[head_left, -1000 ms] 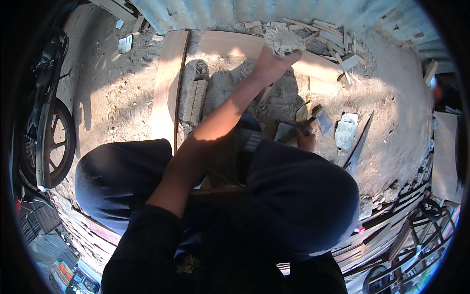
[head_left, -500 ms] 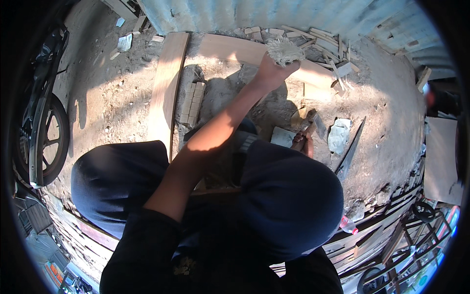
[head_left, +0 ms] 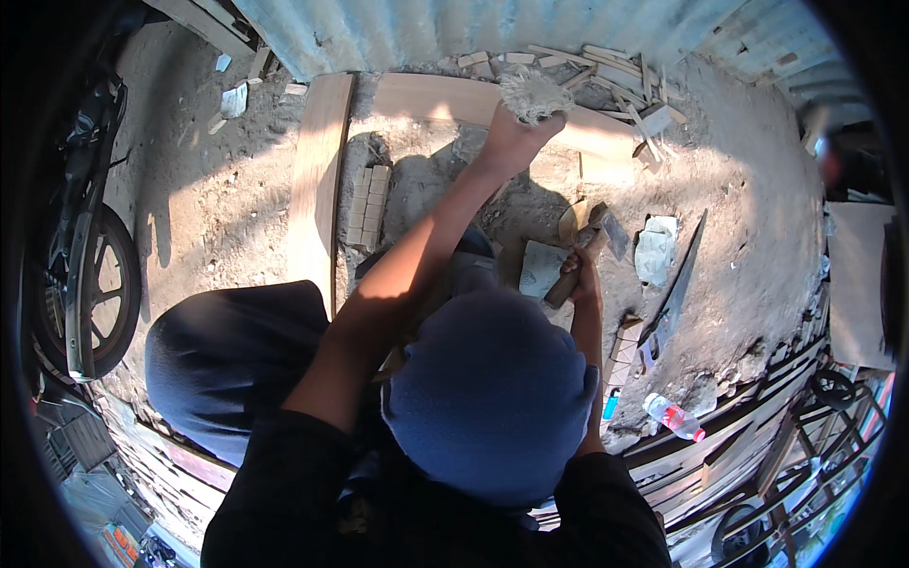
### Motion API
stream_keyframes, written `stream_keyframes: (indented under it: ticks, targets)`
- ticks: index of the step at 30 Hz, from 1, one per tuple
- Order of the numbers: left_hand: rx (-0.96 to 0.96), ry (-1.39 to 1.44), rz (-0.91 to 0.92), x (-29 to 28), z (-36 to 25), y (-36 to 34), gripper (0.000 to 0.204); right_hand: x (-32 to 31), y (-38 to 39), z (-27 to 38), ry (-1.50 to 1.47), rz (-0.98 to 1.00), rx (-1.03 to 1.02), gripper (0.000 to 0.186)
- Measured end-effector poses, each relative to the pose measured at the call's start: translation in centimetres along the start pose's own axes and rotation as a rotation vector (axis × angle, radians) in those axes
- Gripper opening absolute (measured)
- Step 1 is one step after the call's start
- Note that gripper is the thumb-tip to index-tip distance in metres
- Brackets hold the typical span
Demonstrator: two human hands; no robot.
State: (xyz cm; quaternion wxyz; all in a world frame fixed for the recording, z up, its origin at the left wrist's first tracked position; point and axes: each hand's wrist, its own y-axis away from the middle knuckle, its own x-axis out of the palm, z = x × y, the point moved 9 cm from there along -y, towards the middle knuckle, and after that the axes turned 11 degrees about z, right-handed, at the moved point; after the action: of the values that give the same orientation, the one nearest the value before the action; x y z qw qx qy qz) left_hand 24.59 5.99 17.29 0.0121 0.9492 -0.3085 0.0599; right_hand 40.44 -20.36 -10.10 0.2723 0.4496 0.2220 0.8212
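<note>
My left hand (head_left: pixel 516 137) grips a pale, frayed fibrous bundle (head_left: pixel 532 93) above a long flat board (head_left: pixel 601 137). Lower right, beside my raised knee, my right hand (head_left: pixel 580 270) is closed around the wooden handle of a tool (head_left: pixel 563 282) whose flat metal blade (head_left: pixel 614 238) points up. A pale sheet (head_left: pixel 538 267) lies just left of that handle, and a round yellowish piece (head_left: pixel 569 222) sits by the blade. A long saw (head_left: pixel 677 298) and a pale crumpled piece (head_left: pixel 655 248) lie right of them. Small wooden blocks (head_left: pixel 369 208) stand in rows at centre left.
Another board (head_left: pixel 312 189) lies lengthwise at left, near a motorcycle wheel (head_left: pixel 104 293). Scrap sticks (head_left: pixel 639 85) edge the corrugated metal wall (head_left: pixel 464 24). A plastic bottle (head_left: pixel 674 417), a small blue object (head_left: pixel 612 405) and more blocks (head_left: pixel 625 346) lie at right, beside slatted timber.
My right knee has swung inward to the left, uncovering my right forearm, the bottle and blocks. My left hand and bundle have shifted slightly left; my right hand now shows higher on the handle.
</note>
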Motion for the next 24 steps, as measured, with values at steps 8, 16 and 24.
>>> stream_keyframes:
  ticks: [8,16,24]
  targets:
    - [0.081,0.031,0.068,0.8,-0.1,0.1,0.031,0.8,0.9,-1.2,-0.01,-0.07,0.035,0.013]
    - [-0.122,0.005,0.066,0.1,1.6,0.1,0.025,0.0,1.4,-4.0,0.059,-0.113,0.05,0.013]
    - [0.009,0.117,-0.049,-1.1,0.8,0.7,0.031,1.3,1.3,-4.3,0.082,-0.099,0.026,0.015]
